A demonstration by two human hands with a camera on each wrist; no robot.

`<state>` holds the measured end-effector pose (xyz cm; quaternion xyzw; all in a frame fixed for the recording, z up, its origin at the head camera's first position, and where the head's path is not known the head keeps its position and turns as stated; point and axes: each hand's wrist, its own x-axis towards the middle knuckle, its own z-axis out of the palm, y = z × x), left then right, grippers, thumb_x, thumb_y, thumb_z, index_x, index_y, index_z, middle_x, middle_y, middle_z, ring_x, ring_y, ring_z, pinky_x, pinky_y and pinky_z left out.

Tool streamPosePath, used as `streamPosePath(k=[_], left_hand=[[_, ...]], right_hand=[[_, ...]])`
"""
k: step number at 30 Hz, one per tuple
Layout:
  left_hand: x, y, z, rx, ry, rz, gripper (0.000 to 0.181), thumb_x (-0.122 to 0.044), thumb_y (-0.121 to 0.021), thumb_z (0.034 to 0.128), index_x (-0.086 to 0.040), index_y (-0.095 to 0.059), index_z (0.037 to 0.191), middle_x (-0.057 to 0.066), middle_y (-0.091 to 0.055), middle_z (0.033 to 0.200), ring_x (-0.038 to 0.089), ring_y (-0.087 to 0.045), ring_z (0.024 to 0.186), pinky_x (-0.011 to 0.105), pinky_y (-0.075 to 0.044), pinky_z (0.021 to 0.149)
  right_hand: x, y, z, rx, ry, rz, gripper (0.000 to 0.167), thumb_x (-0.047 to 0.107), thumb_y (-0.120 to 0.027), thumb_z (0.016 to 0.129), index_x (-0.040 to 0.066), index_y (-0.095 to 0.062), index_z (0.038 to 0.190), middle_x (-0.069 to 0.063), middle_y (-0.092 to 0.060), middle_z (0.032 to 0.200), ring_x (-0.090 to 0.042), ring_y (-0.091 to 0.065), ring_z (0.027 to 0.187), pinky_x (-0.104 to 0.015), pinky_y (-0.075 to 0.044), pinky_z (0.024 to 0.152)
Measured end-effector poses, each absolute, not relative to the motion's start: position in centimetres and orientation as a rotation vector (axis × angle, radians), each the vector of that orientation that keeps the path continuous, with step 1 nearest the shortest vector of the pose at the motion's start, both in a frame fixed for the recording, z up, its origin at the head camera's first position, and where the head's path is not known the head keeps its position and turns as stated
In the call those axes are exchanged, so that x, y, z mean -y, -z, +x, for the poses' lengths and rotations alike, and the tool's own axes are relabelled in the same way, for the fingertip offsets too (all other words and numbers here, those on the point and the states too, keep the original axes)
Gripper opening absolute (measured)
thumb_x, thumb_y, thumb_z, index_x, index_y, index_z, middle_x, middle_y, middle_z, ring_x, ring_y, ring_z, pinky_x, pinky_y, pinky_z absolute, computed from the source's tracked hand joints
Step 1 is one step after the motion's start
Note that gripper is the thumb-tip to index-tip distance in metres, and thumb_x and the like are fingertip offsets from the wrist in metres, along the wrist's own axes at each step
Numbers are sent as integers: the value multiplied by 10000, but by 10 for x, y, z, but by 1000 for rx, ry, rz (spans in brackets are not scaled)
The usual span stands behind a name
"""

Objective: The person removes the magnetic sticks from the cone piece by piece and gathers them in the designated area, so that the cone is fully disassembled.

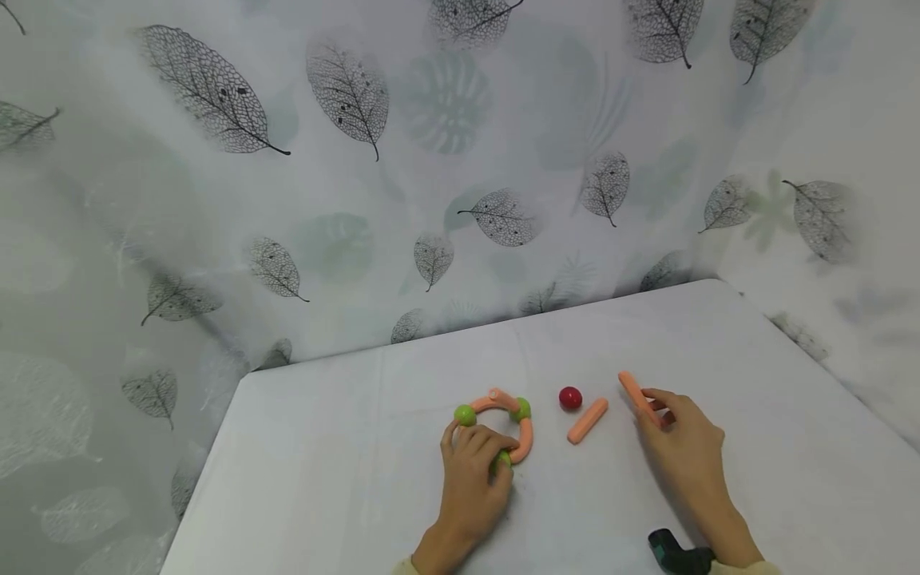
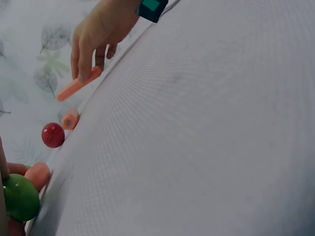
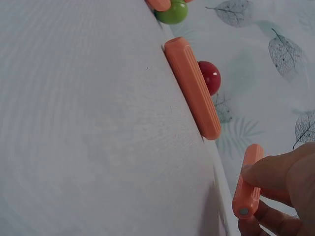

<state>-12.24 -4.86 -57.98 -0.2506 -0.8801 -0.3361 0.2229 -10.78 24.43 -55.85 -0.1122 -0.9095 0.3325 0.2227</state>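
Observation:
My left hand (image 1: pixel 470 483) lies over the near side of a ring of orange curved rods (image 1: pixel 526 439) and green balls. Its thumb and index finger pinch the nearest green ball (image 1: pixel 502 459), while another fingertip is by the left green ball (image 1: pixel 465 414). A third green ball (image 1: pixel 521 409) sits at the ring's far right, with a short orange piece (image 1: pixel 505 398) sticking out from it. My right hand (image 1: pixel 683 439) pinches a straight orange magnetic rod (image 1: pixel 632 391), raised off the table. Its grey magnet end (image 3: pixel 244 211) shows in the right wrist view.
Between the hands lie a red ball (image 1: pixel 571 398) and a second straight orange rod (image 1: pixel 588 421). Everything rests on a white-covered table (image 1: pixel 323 463). Leaf-patterned cloth (image 1: pixel 496 144) rises behind the table's back edge. A dark strapped device (image 1: pixel 679 553) sits at my right wrist.

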Motion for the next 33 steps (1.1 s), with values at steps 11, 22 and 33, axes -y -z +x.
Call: streamPosePath(k=[11, 22, 33], left_hand=[[50, 580, -121, 2457, 967, -621, 359, 34, -570, 805, -212, -783, 957, -105, -696, 928, 111, -605, 1023, 628, -260, 1132], [49, 580, -122, 2457, 988, -492, 344, 73, -563, 794, -198, -764, 860, -95, -688, 865, 116, -600, 914, 468, -366, 1046], [49, 580, -123, 2450, 1024, -569, 271, 6, -644, 862, -210, -772, 966, -101, -722, 959, 109, -612, 983, 482, -354, 1050]], right_hand=[[-238, 558, -107, 2582, -937, -295, 353, 81, -770, 887, 29, -743, 1235, -228, -730, 1090, -299, -665, 863, -419, -323, 715], [-236, 563, -112, 2568, -915, -263, 327, 73, -782, 875, 4, -751, 1194, -197, -735, 1012, -257, -625, 807, -353, -359, 684], [-237, 565, -112, 2558, -869, -250, 316, 78, -785, 874, -12, -753, 1175, -215, -728, 991, -239, -590, 753, -333, -346, 656]])
